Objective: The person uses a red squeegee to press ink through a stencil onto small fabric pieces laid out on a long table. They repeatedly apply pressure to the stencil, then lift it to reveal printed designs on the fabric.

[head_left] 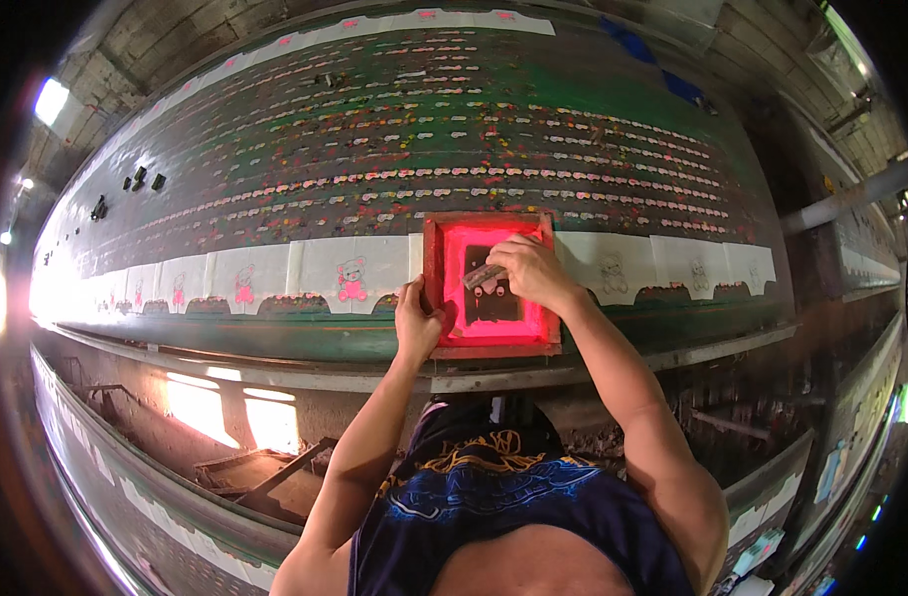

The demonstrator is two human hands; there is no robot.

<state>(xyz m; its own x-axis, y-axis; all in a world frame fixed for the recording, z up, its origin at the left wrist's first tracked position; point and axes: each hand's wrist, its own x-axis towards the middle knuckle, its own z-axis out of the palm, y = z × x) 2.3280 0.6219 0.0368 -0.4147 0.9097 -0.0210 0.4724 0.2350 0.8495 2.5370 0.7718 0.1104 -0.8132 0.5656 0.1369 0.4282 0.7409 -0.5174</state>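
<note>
Red-framed printing screen [490, 343] lies flat on the long print table [374, 149], pink ink pooled inside. Left hand [417, 323] clamps the frame's left edge; right hand [529, 270] closed on a squeegee [484, 275] inside the screen. White fabric pieces [349, 273] (pink bear prints) line the near edge on both sides

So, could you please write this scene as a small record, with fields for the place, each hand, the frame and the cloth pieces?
place: long green printing table spotted with paint
left hand: left hand grips the left edge of the red screen frame
right hand: right hand holds a small squeegee on the pink mesh
frame position: flat on the table, within the row of white cloth pieces
pieces to the left: pink bear prints
pieces to the right: outline bear prints only, no pink
</note>
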